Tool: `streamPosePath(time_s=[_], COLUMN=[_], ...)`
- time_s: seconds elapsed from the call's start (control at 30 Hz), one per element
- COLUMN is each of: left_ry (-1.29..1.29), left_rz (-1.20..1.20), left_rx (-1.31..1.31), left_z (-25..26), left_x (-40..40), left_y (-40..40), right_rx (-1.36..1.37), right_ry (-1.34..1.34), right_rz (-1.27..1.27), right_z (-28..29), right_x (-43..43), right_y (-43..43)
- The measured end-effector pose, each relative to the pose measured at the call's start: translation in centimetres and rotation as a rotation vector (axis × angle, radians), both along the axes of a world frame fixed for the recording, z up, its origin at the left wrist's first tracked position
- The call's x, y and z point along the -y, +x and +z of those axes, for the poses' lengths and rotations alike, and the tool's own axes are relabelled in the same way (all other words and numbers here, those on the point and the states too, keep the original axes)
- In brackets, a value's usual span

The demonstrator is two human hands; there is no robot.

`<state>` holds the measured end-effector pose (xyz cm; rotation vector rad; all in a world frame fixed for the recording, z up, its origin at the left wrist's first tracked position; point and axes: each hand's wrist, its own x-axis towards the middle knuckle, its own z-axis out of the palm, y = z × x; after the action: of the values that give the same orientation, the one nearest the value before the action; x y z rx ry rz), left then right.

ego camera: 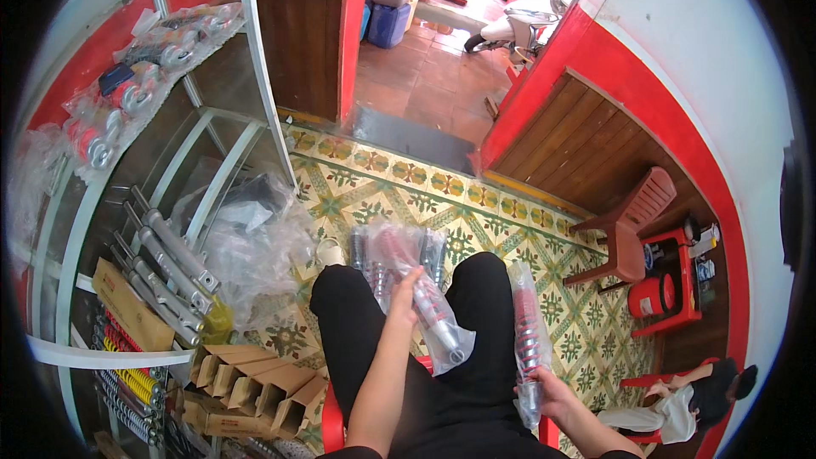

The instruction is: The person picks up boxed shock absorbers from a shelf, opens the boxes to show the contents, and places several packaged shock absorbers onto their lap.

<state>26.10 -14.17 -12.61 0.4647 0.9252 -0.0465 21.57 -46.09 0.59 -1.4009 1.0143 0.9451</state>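
Observation:
In my left hand (404,298) is a red-spring shock absorber (440,319) in a clear plastic bag, slanting between my knees with its metal eye end towards me. My right hand (551,393) grips the lower end of a second bagged red-spring shock absorber (528,325), which points away from me beside my right thigh. Beyond my left hand, several more shock absorbers (360,248) lie side by side on the patterned tile floor (459,245), partly hidden by the one I hold.
Open cardboard boxes (255,382) stand at my left, near metal fork tubes (169,255) and crumpled plastic sheeting (255,268). A shelf (185,70) carries more bagged shocks. At right are a brown plastic chair (628,229), a red table (685,280) and a seated person (692,401).

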Motion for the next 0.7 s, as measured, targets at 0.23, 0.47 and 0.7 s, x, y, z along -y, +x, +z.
streamPosePath(time_s=[0.23, 0.47, 0.7], left_ry=[-0.094, -0.098, -0.103], left_rz=[0.168, 0.176, 0.238], left_rx=[0.06, 0.072, 0.04], left_z=[-0.7, -2.3, -1.6], left_x=[-2.4, -3.3, -2.0], left_y=[-0.7, -1.1, -0.7], right_rx=[0.057, 0.138, 0.143], right_ry=[0.05, 0.126, 0.105], right_rz=[0.069, 0.189, 0.324], right_z=[1.0, 1.3, -6.1], right_x=[0.3, -6.5, -14.5], right_y=[5.8, 13.9, 17.9])
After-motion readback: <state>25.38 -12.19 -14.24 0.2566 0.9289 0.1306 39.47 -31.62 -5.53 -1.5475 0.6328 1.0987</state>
